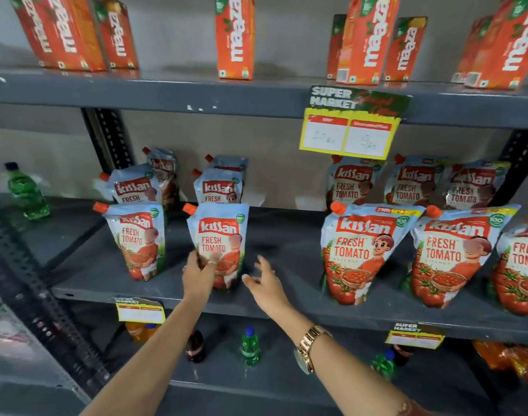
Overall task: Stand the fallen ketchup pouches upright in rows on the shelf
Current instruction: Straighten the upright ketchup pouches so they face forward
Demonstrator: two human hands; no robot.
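Observation:
Several Kissan ketchup pouches stand upright on the grey middle shelf [286, 292]. A front pouch [219, 235] stands left of centre, with more pouches in a row behind it. My left hand [199, 274] rests against the lower front of this pouch, fingers touching it. My right hand [265, 283] hovers just right of the pouch with fingers spread and nothing in it. Another front pouch [136, 238] stands further left. Larger pouches [361, 250] stand in rows at the right.
Orange Maaza cartons [234, 37] stand on the upper shelf. A yellow price tag [346, 133] hangs from its edge. A green bottle [27, 192] sits at far left. Bottles [250, 346] stand on the lower shelf. A gap of bare shelf lies between the pouch groups.

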